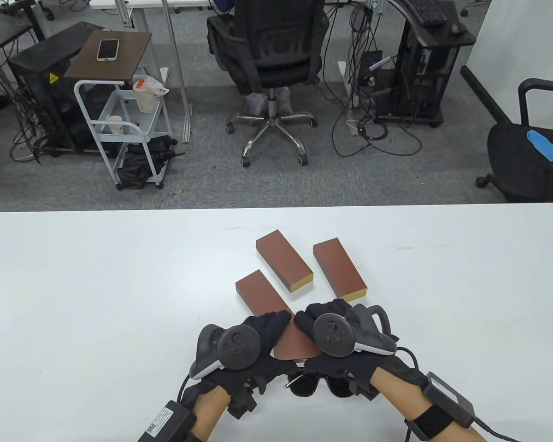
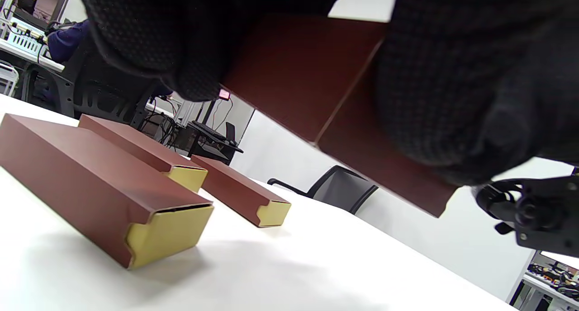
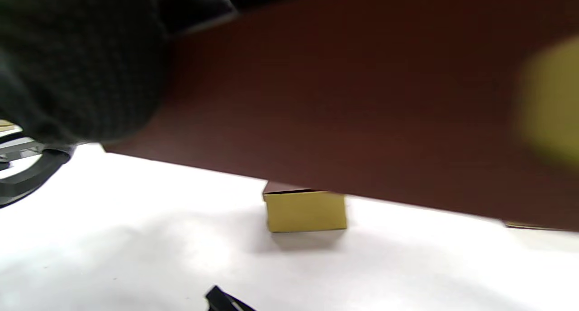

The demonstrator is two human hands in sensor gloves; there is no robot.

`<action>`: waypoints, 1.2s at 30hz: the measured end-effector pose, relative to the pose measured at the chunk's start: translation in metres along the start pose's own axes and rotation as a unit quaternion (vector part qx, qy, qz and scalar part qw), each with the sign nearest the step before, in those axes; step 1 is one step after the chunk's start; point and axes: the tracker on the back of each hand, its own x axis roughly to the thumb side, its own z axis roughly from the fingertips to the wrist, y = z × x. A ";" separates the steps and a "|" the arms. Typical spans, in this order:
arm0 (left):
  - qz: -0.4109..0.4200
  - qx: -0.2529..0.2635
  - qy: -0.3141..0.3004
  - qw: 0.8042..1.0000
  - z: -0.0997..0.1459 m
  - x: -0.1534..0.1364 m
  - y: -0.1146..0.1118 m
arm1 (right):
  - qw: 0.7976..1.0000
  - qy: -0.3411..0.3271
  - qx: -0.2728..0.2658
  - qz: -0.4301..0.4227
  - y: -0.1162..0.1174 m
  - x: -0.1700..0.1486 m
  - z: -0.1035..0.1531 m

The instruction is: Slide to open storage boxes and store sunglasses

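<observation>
Both hands hold one brown storage box (image 1: 296, 346) up off the white table (image 1: 97, 299), near its front edge. My left hand (image 1: 271, 329) grips its left side and my right hand (image 1: 321, 314) grips its right side. From the left wrist the held box (image 2: 307, 76) shows from below, between the dark gloves. A blurred yellow patch (image 3: 547, 103) shows at the end of the held box (image 3: 362, 121). Dark sunglasses (image 1: 314, 387) lie on the table under my wrists. Three more brown boxes lie further back: left (image 1: 258, 294), middle (image 1: 283, 266), right (image 1: 340, 269).
The three resting boxes (image 2: 90, 175) (image 2: 135, 143) (image 2: 235, 189) show yellow drawer ends facing me. Beyond the table's far edge stand an office chair (image 1: 269, 55), a white cart (image 1: 124, 124) and computer towers (image 1: 414, 69).
</observation>
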 end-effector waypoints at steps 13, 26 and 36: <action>0.038 -0.019 -0.008 0.999 0.000 -0.014 -0.003 | 0.992 0.018 0.002 -0.122 0.019 -0.073 0.037; 0.041 -0.020 -0.009 0.999 0.001 -0.019 -0.004 | 0.979 0.010 -0.037 -0.202 0.026 -0.084 0.043; 0.029 -0.022 0.015 0.999 0.007 -0.035 -0.001 | 0.965 0.044 -0.022 -0.258 0.026 -0.117 0.051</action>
